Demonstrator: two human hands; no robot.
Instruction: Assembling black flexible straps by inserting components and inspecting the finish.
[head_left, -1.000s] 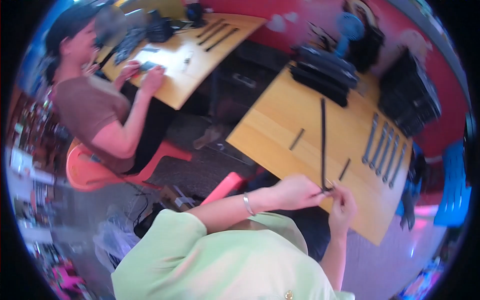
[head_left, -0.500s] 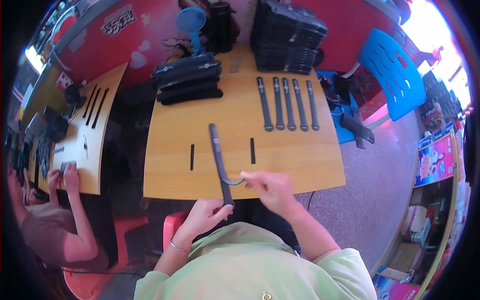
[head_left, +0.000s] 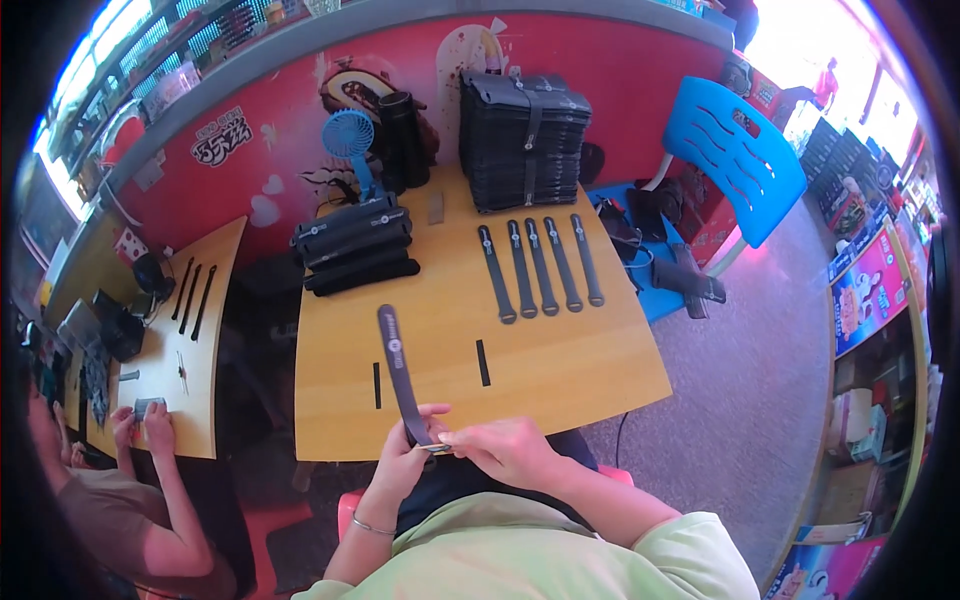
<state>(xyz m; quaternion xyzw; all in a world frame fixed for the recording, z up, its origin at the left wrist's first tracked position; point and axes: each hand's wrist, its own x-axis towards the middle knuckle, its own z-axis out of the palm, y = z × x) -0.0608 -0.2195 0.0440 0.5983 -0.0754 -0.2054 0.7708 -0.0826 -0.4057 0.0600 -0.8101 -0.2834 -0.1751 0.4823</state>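
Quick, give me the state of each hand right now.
Left hand: closed on the near end of the long black strap.
Right hand: fingers pinched at the same strap end.

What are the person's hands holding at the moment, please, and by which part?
Both hands, left hand and right hand, hold a long dark strap by its near end; the rest lies on the table.

A small assembly workshop is suggested by wooden desks point(head_left: 560, 370) laid with rows of black straps point(head_left: 540, 265) and stacked black bundles point(head_left: 522, 140).
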